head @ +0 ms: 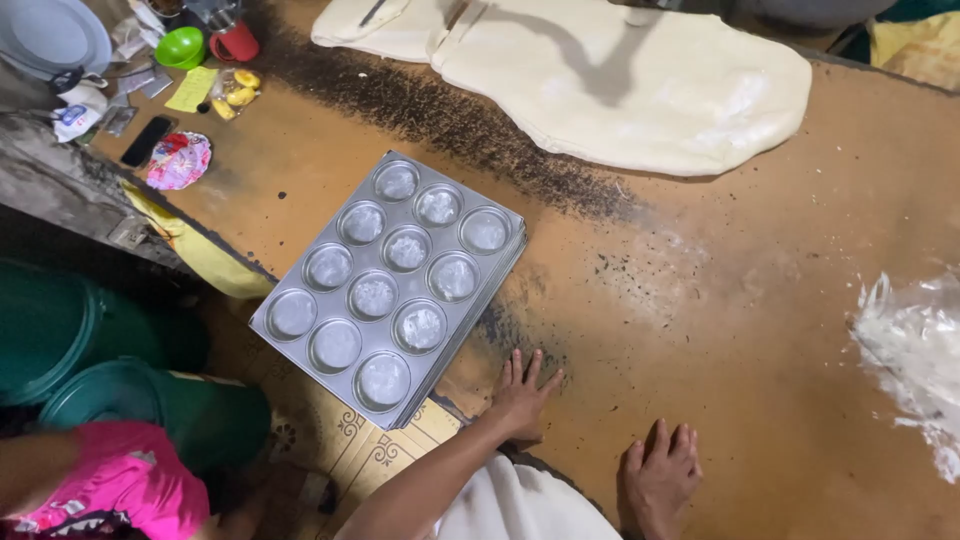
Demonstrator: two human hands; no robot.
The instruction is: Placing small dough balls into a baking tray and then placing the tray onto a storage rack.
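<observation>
We have both the left hand [522,395] and right hand [660,478] flat, fingers spread, gripping nothing, on the brown worktable [760,330] beside the grey twelve-cup metal muffin tray [390,285] (overhanging the edge), so lift it level.

Dim warm light, sharp focus, wide-angle edge distortion.

Dough sheet [640,90], green bowl [181,47], red mug [236,44], phone [146,140] far off.

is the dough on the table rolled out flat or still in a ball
Rolled out flat: the dough lies spread as a wide, thin pale sheet across the brown table, beyond the muffin tray.
</observation>
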